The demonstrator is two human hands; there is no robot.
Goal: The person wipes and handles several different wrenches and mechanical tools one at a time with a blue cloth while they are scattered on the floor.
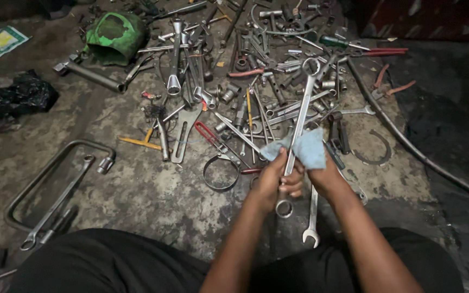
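Note:
My left hand point(278, 182) grips the lower end of a long steel wrench point(301, 111) that points away from me, its ring ends at top and bottom. My right hand point(321, 174) holds a light blue cloth point(306, 147) wrapped against the wrench's shaft just above my left hand. Both hands hover over the floor in front of my knees. A second open-ended wrench point(311, 220) lies on the floor under my right wrist.
A big heap of wrenches, sockets and pliers point(245, 70) covers the stained concrete floor ahead. A green dented can point(116, 37) sits far left, a black bag point(17, 97) left, a bent metal bar point(44, 173) near left, a hose point(408, 141) right.

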